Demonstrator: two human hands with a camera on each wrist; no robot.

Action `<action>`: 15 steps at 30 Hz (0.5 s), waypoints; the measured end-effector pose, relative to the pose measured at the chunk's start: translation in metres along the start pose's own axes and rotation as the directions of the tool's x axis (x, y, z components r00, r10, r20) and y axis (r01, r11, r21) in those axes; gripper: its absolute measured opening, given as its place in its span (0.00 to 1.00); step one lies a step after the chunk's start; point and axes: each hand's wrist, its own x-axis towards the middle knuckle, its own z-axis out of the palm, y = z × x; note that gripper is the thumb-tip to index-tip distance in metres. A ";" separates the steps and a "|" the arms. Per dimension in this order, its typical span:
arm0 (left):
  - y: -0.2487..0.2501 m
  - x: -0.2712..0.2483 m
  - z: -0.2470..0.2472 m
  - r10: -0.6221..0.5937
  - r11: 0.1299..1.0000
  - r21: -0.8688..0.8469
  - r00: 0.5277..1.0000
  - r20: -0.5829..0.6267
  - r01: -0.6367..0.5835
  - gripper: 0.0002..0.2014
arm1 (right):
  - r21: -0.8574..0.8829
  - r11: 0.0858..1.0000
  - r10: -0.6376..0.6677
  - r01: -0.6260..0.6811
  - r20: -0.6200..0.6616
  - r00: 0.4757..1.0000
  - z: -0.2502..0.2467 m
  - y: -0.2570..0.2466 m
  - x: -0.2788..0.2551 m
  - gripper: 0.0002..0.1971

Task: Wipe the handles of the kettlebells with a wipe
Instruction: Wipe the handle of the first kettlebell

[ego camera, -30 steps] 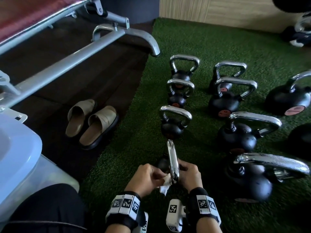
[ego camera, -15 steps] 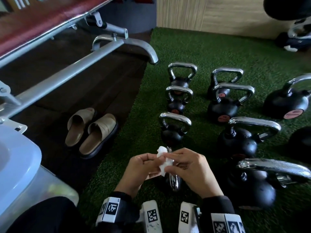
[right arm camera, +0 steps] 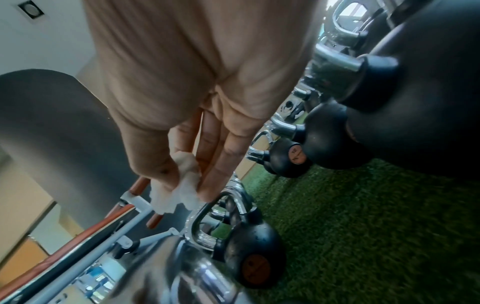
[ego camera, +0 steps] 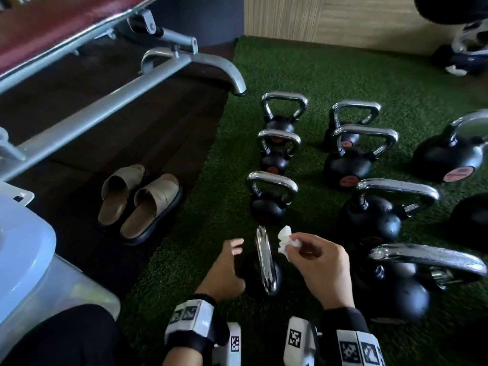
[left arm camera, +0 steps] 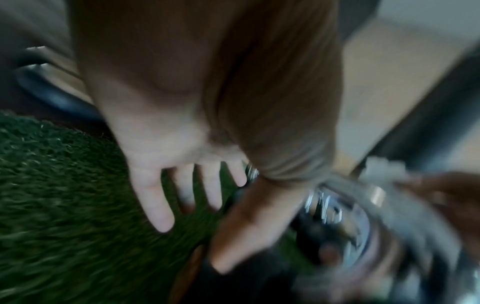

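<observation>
While beside kettlebells [ego camera: 273, 196], beige slippers [ego camera: 140, 204].

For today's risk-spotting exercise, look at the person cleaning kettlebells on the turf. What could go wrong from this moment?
1. The wipe is only pinched by the right hand, clear of the nearest kettlebell handle; it might drop onto the turf and pick up dirt.
2. The left hand is open beside that kettlebell, not gripping it, so wiping could tip or roll it.

Green turf [ego camera: 330, 75]; dark floor [ego camera: 132, 128]; bench [ego camera: 79, 120].
</observation>
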 end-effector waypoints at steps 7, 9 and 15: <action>-0.044 0.029 0.066 0.144 0.964 0.233 0.988 -0.056 -0.127 0.75 | -0.047 0.991 0.127 -0.127 -0.017 0.992 0.005 0.030 -0.001 0.13; -0.045 0.031 0.069 0.211 0.953 0.250 0.969 -0.131 -0.174 0.65 | -0.084 0.987 0.133 -0.135 -0.026 0.991 0.011 0.037 0.001 0.15; -0.040 0.036 0.047 0.532 0.782 0.369 0.847 0.025 -0.502 0.54 | -0.113 0.980 0.173 -0.161 0.107 0.979 0.038 0.056 0.011 0.13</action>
